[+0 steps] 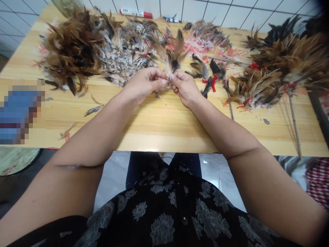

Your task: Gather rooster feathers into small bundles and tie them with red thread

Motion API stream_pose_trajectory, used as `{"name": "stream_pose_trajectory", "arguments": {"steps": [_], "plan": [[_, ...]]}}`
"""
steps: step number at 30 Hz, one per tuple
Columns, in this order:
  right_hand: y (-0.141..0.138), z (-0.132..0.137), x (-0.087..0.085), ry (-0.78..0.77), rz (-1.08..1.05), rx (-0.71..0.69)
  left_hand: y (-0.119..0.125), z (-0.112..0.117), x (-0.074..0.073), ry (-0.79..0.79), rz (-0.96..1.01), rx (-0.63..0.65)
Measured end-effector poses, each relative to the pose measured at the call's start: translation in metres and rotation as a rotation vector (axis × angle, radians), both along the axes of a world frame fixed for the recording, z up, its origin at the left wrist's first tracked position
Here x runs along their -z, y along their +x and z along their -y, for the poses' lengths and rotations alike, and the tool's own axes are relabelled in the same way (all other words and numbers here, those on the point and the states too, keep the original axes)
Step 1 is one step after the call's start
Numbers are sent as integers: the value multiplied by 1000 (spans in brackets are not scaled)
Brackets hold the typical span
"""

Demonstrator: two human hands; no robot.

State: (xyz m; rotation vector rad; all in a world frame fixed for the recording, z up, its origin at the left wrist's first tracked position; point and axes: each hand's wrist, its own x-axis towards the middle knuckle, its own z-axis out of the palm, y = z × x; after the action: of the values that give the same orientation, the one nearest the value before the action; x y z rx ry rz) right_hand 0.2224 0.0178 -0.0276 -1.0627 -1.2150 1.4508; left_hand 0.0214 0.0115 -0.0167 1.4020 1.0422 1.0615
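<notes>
A black shirt printed with grey flowers (164, 212) is seen at the bottom of the view, with dark trousers (164, 164) below it and a pale tiled floor (113, 175) on either side. Both forearms are stretched out over the front edge of a wooden counter (164, 127). The left hand (145, 84) and the right hand (185, 89) are held close together, just above the counter near its middle. A small feather tuft (170, 70), brown and pale, is pinched at its base between them. The fingers (161, 81) of both hands are curled and closed on it, tip nearly against tip.

A few loose feathers (94, 109) are scattered on the bare wood to the left, and a blurred blue object (17, 113) lies at the counter's left end. Dark feathers and bits of red thread (212, 84) lie just beyond the right hand. A thin stick (295, 127) rests at the right, beside large brown-and-black feather bunches (280, 72) bound with red thread. Farther back, a brown feather heap (70, 51), a speckled feather heap (125, 51) and a pink-and-white feather pile (205, 43) are spread across the counter. A red-capped marker (136, 13) is laid along the far edge, in front of a white tiled wall (231, 13).
</notes>
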Motion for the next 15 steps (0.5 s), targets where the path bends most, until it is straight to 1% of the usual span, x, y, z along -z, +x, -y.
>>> {"name": "stream_pose_trajectory", "arguments": {"steps": [2,6,11,15], "plan": [[1,0,0,-1,-7,6,3,2,0,-7,1,20],[2,-2,4,0,-19,15,8,3,5,4,-20,17],[5,-4,13,36,-52,-16,15,2,12,62,-50,-52],[4,-3,12,17,-8,9,17,6,9,72,-62,-70]]}}
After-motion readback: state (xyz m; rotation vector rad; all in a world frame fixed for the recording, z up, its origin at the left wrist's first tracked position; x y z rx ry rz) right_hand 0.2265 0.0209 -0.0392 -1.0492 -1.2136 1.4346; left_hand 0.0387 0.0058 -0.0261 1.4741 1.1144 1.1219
